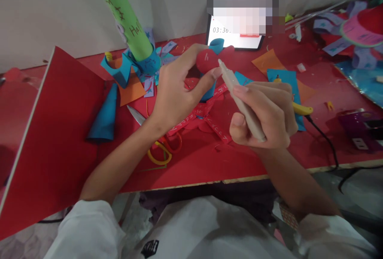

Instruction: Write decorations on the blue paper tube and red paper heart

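Observation:
My right hand (266, 111) is closed round a white marker pen (243, 105), its tip pointing up and left. The tip is right at a red rounded paper piece (206, 60) that bears a small white letter. My left hand (179, 87) pinches this piece between thumb and fingers; the fingertips are partly hidden behind it. Below the hands lies a red paper craft with white-lettered red strips (218, 128) fanning out. A blue paper roll (216, 45) shows just behind the red piece.
Scissors (160, 153) with yellow and red handles lie under my left forearm. A green lettered tube (128, 23), a blue paper cone (104, 117) and a red board (56, 143) stand left. A tablet (236, 31) leans at the back. Right are a yellow tool (302, 109) and its cord.

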{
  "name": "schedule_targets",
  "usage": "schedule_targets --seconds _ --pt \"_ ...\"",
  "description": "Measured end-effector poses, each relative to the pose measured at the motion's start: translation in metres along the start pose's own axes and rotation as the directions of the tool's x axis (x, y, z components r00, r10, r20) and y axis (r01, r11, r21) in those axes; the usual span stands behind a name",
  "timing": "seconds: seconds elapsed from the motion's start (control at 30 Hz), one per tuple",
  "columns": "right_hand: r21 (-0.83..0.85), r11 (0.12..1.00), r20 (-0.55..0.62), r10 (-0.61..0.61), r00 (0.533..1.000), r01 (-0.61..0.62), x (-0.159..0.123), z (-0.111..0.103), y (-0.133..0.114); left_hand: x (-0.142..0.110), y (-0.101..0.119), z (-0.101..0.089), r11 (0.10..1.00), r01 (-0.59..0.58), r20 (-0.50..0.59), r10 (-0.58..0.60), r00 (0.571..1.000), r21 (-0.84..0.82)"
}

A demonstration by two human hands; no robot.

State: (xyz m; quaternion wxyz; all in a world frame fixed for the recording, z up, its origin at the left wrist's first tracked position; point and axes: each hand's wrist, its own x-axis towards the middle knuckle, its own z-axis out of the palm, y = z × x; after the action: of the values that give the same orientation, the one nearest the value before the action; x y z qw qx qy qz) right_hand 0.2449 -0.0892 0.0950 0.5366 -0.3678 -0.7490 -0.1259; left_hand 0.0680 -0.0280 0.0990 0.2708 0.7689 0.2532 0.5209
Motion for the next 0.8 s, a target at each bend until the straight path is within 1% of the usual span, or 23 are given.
schedule_targets --seconds 0.03,0.1,0.13,0.17,0.23,0.3,0.37,0.43,0.53,0.67,0.73,0.8 --pt "0.018 0.997 -0.066 -0.068 0.995 0.069 -0.001 0.000 0.004 0.000 0.003 0.000 0.999 0.041 0.002 -0.041 0.999 0.003" --pt "0.035 0.972 -0.172 -0.224 0.959 0.233 -0.002 0.000 0.011 0.001 0.008 0.000 0.995 0.094 0.004 -0.095 0.996 0.033" --pt "0.031 0.953 -0.208 -0.288 0.935 0.301 -0.002 0.000 0.014 0.001 0.010 0.000 0.992 0.117 0.009 -0.118 0.993 0.052" --pt "0.024 0.941 -0.219 -0.325 0.920 0.338 -0.002 0.000 0.017 0.001 0.011 0.000 0.991 0.119 0.010 -0.120 0.993 0.064" --pt "0.014 0.939 -0.203 -0.333 0.921 0.343 -0.002 0.000 0.019 0.000 0.009 0.001 0.990 0.123 0.020 -0.125 0.992 0.072" --pt "0.013 0.941 -0.205 -0.329 0.922 0.339 -0.002 -0.001 0.018 -0.001 0.004 0.002 0.995 0.083 0.015 -0.084 0.996 0.050" --pt "0.020 0.948 -0.176 -0.310 0.934 0.319 -0.003 -0.001 0.015 -0.002 -0.001 0.003 0.999 0.037 0.004 -0.037 0.999 0.032" --pt "0.016 0.956 -0.155 -0.288 0.945 0.294 -0.004 -0.002 0.012 -0.002 -0.003 0.003 1.000 0.020 -0.002 -0.020 1.000 0.016" --pt "-0.016 0.965 -0.140 -0.263 0.955 0.264 -0.004 -0.003 0.010 -0.001 0.000 0.002 0.999 0.044 -0.001 -0.044 0.999 0.007" --pt "-0.025 0.952 -0.198 -0.304 0.932 0.305 -0.002 0.000 0.014 -0.001 0.006 0.002 0.991 0.135 0.014 -0.135 0.991 0.006" --pt "-0.017 0.946 -0.227 -0.320 0.920 0.324 -0.002 0.001 0.015 -0.001 0.007 0.002 0.988 0.150 0.019 -0.151 0.988 0.043" --pt "-0.010 0.950 -0.205 -0.308 0.929 0.313 -0.003 0.000 0.015 -0.001 0.008 0.001 0.989 0.131 0.026 -0.133 0.991 0.065"
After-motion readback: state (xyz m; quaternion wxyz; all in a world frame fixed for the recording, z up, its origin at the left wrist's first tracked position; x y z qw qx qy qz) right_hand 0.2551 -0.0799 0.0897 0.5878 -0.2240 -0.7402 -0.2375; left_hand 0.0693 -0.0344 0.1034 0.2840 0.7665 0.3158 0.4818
